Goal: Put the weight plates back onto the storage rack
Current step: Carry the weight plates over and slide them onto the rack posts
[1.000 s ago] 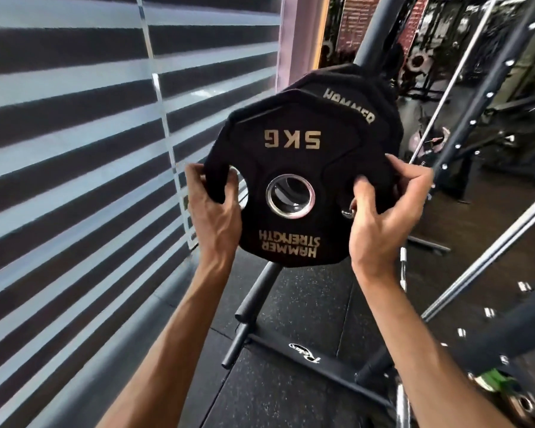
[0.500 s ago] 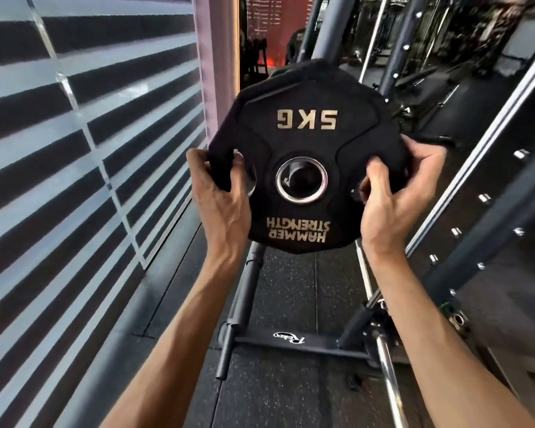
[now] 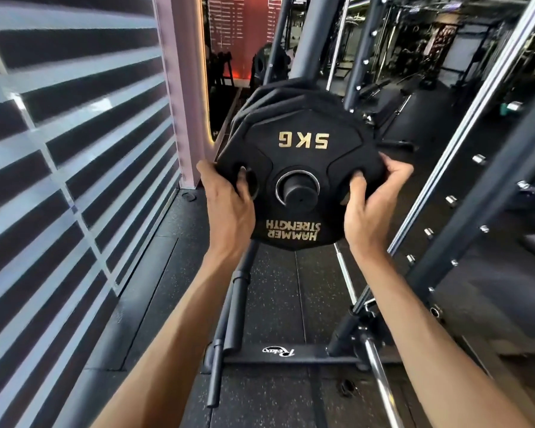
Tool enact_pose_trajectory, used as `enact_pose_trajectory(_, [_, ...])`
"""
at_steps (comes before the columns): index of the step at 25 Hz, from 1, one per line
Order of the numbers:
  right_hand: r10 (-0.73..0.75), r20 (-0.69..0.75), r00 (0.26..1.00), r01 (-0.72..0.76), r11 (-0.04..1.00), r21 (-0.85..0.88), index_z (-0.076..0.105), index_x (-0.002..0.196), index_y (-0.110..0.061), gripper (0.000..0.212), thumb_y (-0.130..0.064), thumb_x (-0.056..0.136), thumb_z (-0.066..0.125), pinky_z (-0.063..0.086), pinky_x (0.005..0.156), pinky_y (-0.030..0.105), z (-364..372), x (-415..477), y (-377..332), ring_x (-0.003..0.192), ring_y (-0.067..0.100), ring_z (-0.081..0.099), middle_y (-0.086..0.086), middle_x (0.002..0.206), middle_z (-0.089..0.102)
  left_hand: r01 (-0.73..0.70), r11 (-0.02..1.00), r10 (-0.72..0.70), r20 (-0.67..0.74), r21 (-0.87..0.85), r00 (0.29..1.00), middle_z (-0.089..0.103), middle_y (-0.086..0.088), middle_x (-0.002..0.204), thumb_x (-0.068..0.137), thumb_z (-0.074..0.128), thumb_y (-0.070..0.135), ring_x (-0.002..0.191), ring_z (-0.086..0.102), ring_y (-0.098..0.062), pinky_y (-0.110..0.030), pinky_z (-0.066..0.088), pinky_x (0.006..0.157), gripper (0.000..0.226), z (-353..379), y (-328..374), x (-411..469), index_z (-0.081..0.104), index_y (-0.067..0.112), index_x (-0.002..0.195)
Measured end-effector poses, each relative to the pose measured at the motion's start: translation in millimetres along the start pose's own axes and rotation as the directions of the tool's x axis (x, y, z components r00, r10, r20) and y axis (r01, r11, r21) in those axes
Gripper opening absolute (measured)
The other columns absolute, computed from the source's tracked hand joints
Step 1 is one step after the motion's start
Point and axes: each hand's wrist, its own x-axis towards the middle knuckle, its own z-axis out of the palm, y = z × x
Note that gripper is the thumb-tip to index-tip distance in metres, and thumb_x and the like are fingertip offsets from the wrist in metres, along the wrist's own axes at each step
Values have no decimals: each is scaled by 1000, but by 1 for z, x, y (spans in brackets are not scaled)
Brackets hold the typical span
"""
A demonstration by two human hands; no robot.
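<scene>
Head view: 5 kg plate [image 3: 303, 140] on rack peg [image 3: 297, 193] is gripped by curled fingers [image 3: 394, 168], left hand [image 3: 229, 211] at nine o'clock, right hand [image 3: 368, 214] at three.

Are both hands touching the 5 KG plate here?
Touching. The head view shows the left hand and right hand gripping the 5 KG plate at its rim, thumbs hooked into its grip holes.

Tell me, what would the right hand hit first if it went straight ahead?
The right hand grips the 5KG plate; beyond it, probably the black plates stacked behind, though the gap is unclear.
</scene>
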Motion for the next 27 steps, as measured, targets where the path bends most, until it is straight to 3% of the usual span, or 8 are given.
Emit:
enact_pose_trajectory(3, [-74,48,996,77,995,-63,42,122,4,32,-4,94,54,49,97,44,7,12,13,111,29,59,19,120,56,-18,1000,18,-7,16,1000,46,-16,110,100,48,10,94,43,-16,-1,32,77,20,11,-16,7,29,10,104])
enact_pose_trajectory(10, [-89,83,993,99,988,-119,42,121,4,30,-4,95,53,48,96,37,14,22,24,108,30,58,20,119,55,-7,998,7,-5,55,1000,44,-20,112,100,48,11,94,42,-20,-1,31,77,23,17,-24,17,34,-4,111])
enact_pose_trajectory(12, [-74,90,993,85,988,-128,43,121,4,29,-6,95,53,49,95,37,12,23,23,108,28,58,20,118,56,19,999,-19,13,46,1000,45,-21,113,100,48,13,94,44,-21,-8,36,78,25,15,-22,15,34,-5,111])
enact_pose_trajectory(15, [-39,113,993,54,989,-136,44,122,2,31,-10,96,54,49,96,40,10,20,22,111,25,58,17,120,57,54,998,-56,39,45,998,47,-17,115,101,48,20,101,47,-26,-34,44,85,28,9,-16,9,34,-1,113])
enact_pose_trajectory(17, [-4,123,992,21,990,-141,43,130,1,39,-13,96,55,46,104,42,8,16,22,122,23,55,14,129,55,79,995,-82,53,56,995,45,-11,121,101,47,22,110,44,-24,-33,39,93,31,6,-14,-4,35,2,122])
enact_pose_trajectory(20, [22,139,990,5,982,-189,35,146,1,56,-16,97,56,33,117,27,-3,-7,19,138,17,42,9,145,45,192,981,-191,72,-2,979,42,-5,128,102,43,36,113,45,-19,-24,36,96,47,5,-17,-38,30,8,138])
enact_pose_trajectory(22, [98,151,984,-61,971,-232,35,148,-3,57,-22,98,56,31,110,12,-17,-29,25,132,11,43,2,141,45,309,950,-306,68,-35,949,49,-10,125,101,39,47,106,53,-20,-30,43,93,49,10,-24,-66,33,12,136])
enact_pose_trajectory(27, [318,260,912,-198,895,-401,48,137,-11,49,-37,95,49,46,101,43,-78,-99,75,110,18,56,3,120,54,401,895,-437,200,195,877,61,-3,103,100,44,36,93,60,-21,-38,49,83,29,45,-48,-149,48,11,114])
